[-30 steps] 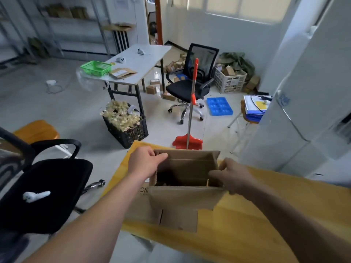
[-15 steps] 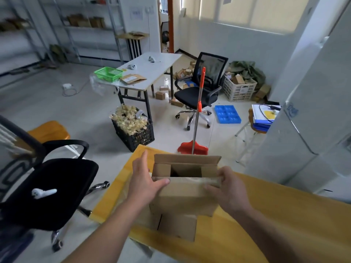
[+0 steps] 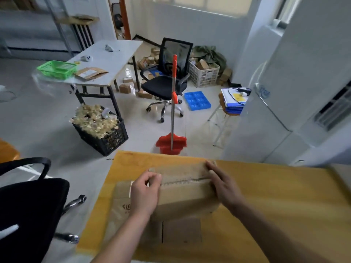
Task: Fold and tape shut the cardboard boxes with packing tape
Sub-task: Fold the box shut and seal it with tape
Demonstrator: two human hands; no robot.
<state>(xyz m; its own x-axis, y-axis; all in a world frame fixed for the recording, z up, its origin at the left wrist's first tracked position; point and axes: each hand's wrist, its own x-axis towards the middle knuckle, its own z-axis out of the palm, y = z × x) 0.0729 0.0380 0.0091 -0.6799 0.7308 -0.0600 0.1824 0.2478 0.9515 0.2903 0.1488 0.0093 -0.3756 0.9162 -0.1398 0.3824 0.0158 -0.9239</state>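
A small brown cardboard box (image 3: 182,194) stands on the yellow wooden table (image 3: 275,205), its top flaps folded down so that they meet along a seam. My left hand (image 3: 145,192) holds the box's left end with curled fingers on the top edge. At the right end my right hand (image 3: 222,183) presses flat, its fingers straight along the top. Under the box lie flattened cardboard sheets (image 3: 171,230). No packing tape shows in the frame.
A black office chair (image 3: 28,205) stands close at the left. Beyond the table's far edge are a red dustpan with a long handle (image 3: 171,141), a black crate of scraps (image 3: 100,128), another office chair (image 3: 167,80) and a white table (image 3: 106,61).
The box's top was open a second ago; its flaps have since been folded down and now lie shut under both hands. The view has tilted down toward the table.
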